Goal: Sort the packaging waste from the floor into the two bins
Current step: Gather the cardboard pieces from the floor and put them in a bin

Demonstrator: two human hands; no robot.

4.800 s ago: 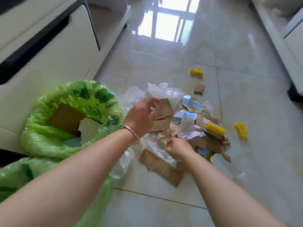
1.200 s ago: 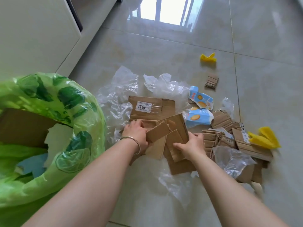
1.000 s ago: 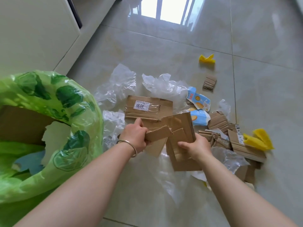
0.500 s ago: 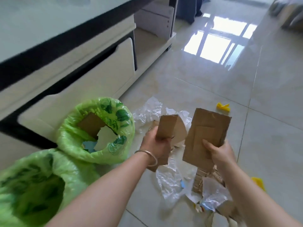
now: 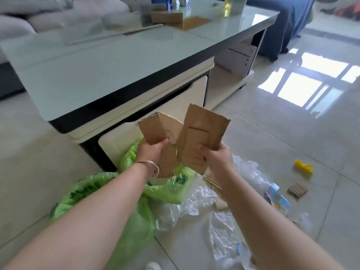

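My left hand (image 5: 153,151) grips a bundle of brown cardboard pieces (image 5: 155,131), and my right hand (image 5: 216,157) grips a second, larger cardboard bundle (image 5: 200,137). Both bundles are held upright above the far bin with a green bag (image 5: 169,190), mostly hidden behind my hands and the cardboard. A nearer green-bagged bin (image 5: 85,190) sits under my left forearm. Clear plastic film (image 5: 194,203) and more cardboard scraps (image 5: 297,189) lie on the floor to the right.
A low coffee table (image 5: 116,61) with a glass top and a white drawer stands right behind the bins. A yellow scrap (image 5: 303,166) and a blue printed carton (image 5: 277,197) lie on the tiles at the right. A grey sofa is at the far left.
Both hands picked cardboard off the floor pile and lifted it, then carried it left, over the far green bin. The view has tilted up toward the table.
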